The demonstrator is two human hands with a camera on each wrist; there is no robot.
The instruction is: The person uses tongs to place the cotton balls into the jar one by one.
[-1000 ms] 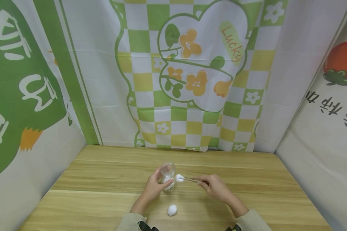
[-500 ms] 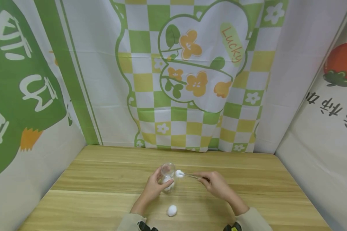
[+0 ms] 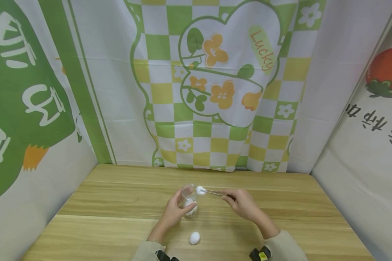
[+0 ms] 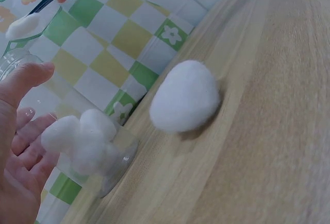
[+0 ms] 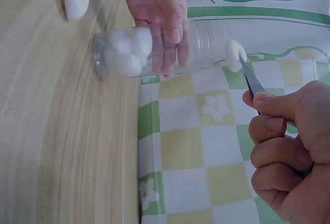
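Note:
A clear jar (image 5: 193, 54) stands upright on the table with several cotton balls (image 5: 124, 54) in its lower part. My left hand (image 3: 175, 209) grips the jar's side, thumb in front and fingers behind. In my right hand (image 3: 243, 204) I hold metal tweezers (image 5: 249, 78), pinched between thumb and fingers. The tweezer tips grip one cotton ball (image 3: 200, 190), which is at the jar's rim, just right of the mouth in the head view. Another cotton ball (image 4: 185, 98) lies loose on the table, nearer me than the jar.
The wooden table (image 3: 117, 195) reaches back to a green and yellow checked cloth (image 3: 196, 148). Printed cloth walls (image 3: 362, 152) rise at both sides. Dark bands (image 3: 260, 253) sit at the cuffs of both sleeves.
My right hand has raised the tweezers and the cotton ball from beside the jar up to the level of its rim. My left hand and the loose cotton ball have stayed in place.

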